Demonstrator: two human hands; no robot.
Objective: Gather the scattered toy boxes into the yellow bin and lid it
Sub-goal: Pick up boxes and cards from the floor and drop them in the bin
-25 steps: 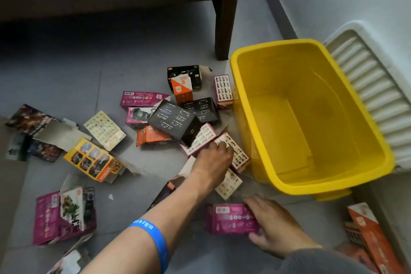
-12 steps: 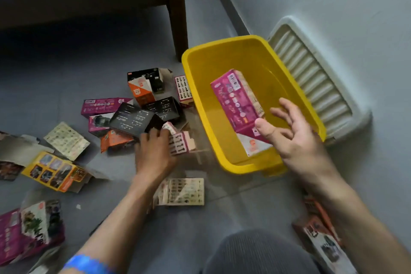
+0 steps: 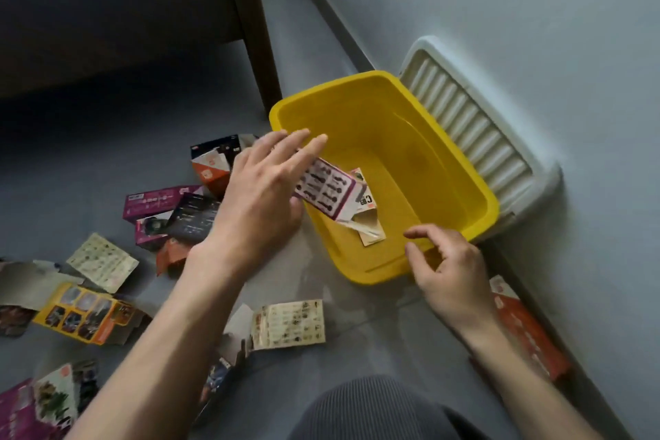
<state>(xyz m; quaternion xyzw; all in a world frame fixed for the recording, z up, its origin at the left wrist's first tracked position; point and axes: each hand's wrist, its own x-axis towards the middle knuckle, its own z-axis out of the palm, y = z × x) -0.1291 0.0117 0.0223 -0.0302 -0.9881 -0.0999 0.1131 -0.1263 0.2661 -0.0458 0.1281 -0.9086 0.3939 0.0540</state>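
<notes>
Yellow bin [image 3: 460, 168] is taking a patterned box [image 3: 326, 187] while I'm hovering my left hand [image 3: 266, 195] flat-fingered and my right hand [image 3: 448, 273] loosely curled, holding nothing.

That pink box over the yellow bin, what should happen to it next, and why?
Probably let it drop. The left hand has the pink box already past the yellow bin's near rim, above another box lying inside; the right hand is empty.

The left hand [image 3: 266, 196] hides the near end of the pink-edged box [image 3: 326, 187] over the yellow bin [image 3: 475, 189].
</notes>
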